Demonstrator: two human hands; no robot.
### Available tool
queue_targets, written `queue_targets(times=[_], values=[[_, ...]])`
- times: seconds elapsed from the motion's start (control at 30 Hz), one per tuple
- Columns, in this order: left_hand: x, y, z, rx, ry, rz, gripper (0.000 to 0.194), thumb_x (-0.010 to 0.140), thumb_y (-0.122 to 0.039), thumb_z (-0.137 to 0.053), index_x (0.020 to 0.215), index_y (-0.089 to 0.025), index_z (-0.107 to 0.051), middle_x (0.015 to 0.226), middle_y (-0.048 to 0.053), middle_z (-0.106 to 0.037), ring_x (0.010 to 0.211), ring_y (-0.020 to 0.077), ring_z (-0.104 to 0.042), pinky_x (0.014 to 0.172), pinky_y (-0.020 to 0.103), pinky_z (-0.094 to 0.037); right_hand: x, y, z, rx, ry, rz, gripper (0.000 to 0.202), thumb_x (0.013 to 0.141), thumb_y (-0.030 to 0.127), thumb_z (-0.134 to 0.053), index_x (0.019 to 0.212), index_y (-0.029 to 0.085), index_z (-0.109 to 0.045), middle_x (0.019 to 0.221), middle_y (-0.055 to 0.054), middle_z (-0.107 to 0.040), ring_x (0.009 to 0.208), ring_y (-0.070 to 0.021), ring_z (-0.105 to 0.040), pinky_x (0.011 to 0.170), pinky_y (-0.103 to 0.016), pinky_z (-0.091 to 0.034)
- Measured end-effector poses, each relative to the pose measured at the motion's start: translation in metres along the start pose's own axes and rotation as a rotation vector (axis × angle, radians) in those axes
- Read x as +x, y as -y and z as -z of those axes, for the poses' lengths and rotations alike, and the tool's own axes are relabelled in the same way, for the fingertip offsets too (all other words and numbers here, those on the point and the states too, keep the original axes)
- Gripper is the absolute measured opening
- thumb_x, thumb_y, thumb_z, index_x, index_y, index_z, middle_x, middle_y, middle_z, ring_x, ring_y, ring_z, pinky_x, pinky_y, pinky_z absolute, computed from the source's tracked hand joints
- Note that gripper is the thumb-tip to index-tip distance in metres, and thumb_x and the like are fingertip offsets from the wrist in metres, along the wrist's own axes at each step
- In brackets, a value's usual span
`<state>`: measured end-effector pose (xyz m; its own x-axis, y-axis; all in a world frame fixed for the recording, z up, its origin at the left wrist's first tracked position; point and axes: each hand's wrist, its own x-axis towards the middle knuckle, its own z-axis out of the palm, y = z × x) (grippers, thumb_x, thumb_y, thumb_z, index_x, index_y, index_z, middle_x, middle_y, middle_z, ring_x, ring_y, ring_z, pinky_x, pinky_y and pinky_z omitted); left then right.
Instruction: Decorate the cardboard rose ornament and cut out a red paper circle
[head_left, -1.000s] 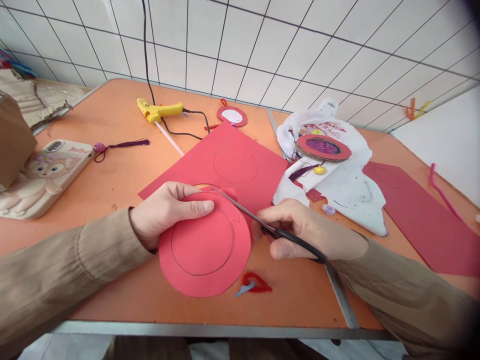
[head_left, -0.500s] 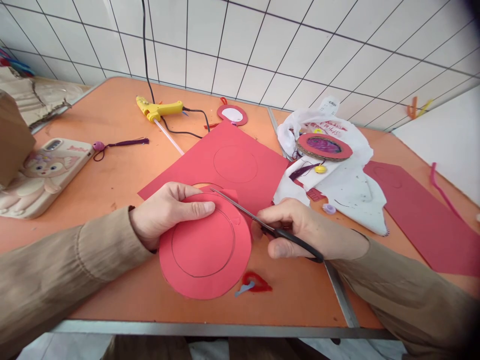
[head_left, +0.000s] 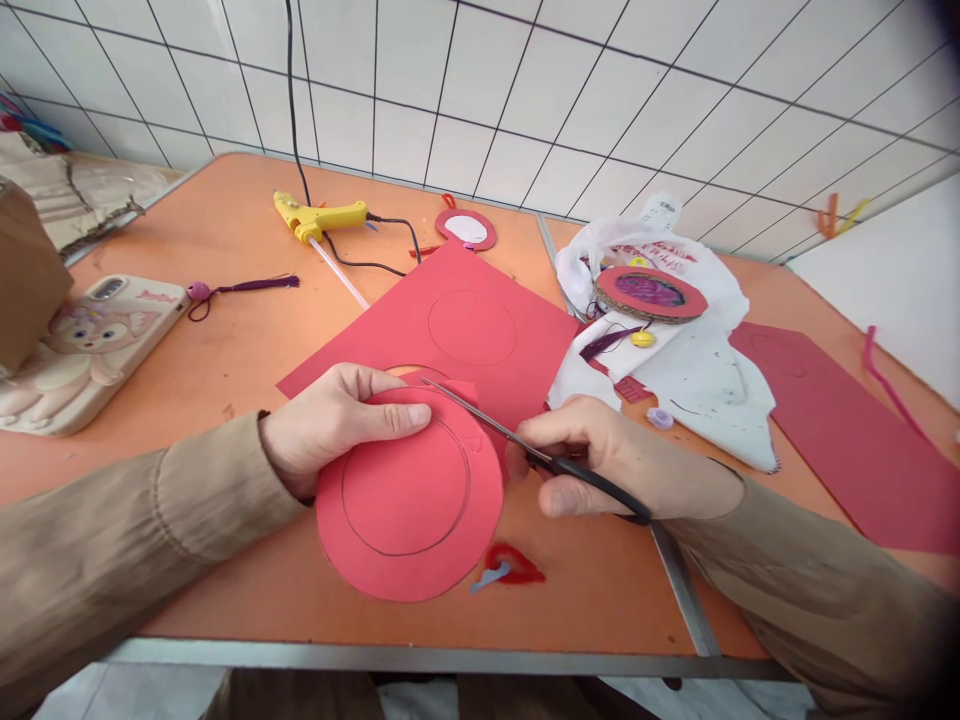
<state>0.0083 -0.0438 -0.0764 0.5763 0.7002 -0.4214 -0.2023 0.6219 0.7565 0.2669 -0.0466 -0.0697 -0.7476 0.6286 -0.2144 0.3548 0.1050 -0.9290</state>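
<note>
My left hand pinches a round piece of red paper near its upper left edge, thumb on top. A smaller circle is drawn in dark line on its face. My right hand grips black-handled scissors, whose blades lie along the upper right edge of the disc. A strip of red paper shows beside the blades; whether it is still joined to the disc, I cannot tell. Behind lies a large red sheet with a drawn circle on it.
A yellow glue gun with its cord stands at the back left, near a phone in a cartoon case. A white plastic bag bears a red cardboard ring. A red fuzzy loop lies at the front. Another red sheet is at right.
Hardly anything differs. The view has shifted very slightly, while both hands, the disc and the scissors keep almost the same pose.
</note>
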Motion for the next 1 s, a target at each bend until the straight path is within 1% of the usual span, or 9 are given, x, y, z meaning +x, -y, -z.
queue_targets(times=[0.2,0.3,0.4,0.6,0.77,1.0], values=[[0.0014,-0.002,-0.0013,-0.003,0.046,-0.012,0.009,0.071,-0.021,-0.081,0.074,-0.013,-0.08,0.067,0.007,-0.076,0.055,0.0157,-0.069,0.052,0.021,-0.058,-0.0003,0.0012,-0.0003,-0.016,-0.008,0.006,0.046,0.075,0.054,-0.073,0.067,0.013,-0.054,0.054,0.008,-0.029,0.049,-0.0047,-0.023,0.041,-0.02,-0.018],[0.0016,-0.0026,-0.0003,-0.006,0.092,-0.008,0.007,0.075,-0.019,-0.078,0.08,-0.015,-0.081,0.069,0.006,-0.077,0.057,0.0148,-0.069,0.054,0.02,-0.057,-0.0008,0.0035,-0.0005,-0.012,-0.012,-0.016,0.047,0.075,0.057,-0.072,0.067,0.013,-0.055,0.053,0.008,-0.029,0.049,-0.005,-0.023,0.041,-0.021,-0.018],[0.0013,-0.0031,0.0013,-0.006,0.123,0.005,0.011,0.078,-0.018,-0.076,0.087,-0.017,-0.081,0.071,0.006,-0.077,0.059,0.0148,-0.069,0.056,0.02,-0.058,-0.0012,0.0058,-0.0004,-0.016,-0.002,-0.042,0.049,0.076,0.06,-0.07,0.068,0.014,-0.054,0.054,0.008,-0.028,0.049,-0.0054,-0.023,0.042,-0.021,-0.019],[0.0011,-0.0041,0.0026,0.029,0.111,0.015,0.012,0.079,-0.016,-0.074,0.088,-0.018,-0.081,0.073,0.007,-0.078,0.062,0.0156,-0.07,0.058,0.022,-0.057,-0.0021,0.0063,0.0005,-0.018,0.011,-0.067,0.049,0.076,0.059,-0.07,0.069,0.013,-0.055,0.053,0.008,-0.029,0.05,-0.0053,-0.024,0.042,-0.021,-0.018],[0.0006,-0.0051,0.0006,0.048,0.092,-0.006,0.009,0.078,-0.016,-0.074,0.083,-0.016,-0.082,0.071,0.008,-0.077,0.06,0.0161,-0.068,0.057,0.023,-0.055,-0.0022,0.006,-0.0001,-0.01,-0.001,-0.049,0.048,0.076,0.058,-0.07,0.069,0.013,-0.055,0.053,0.008,-0.028,0.049,-0.0053,-0.022,0.042,-0.021,-0.018],[0.0018,-0.003,0.0018,0.049,0.1,-0.013,0.011,0.079,-0.016,-0.073,0.084,-0.017,-0.082,0.07,0.008,-0.077,0.059,0.0158,-0.067,0.058,0.023,-0.055,-0.0023,0.0067,-0.0003,-0.037,0.008,-0.036,0.05,0.078,0.062,-0.067,0.07,0.014,-0.056,0.054,0.007,-0.029,0.049,-0.0055,-0.024,0.042,-0.021,-0.018]])
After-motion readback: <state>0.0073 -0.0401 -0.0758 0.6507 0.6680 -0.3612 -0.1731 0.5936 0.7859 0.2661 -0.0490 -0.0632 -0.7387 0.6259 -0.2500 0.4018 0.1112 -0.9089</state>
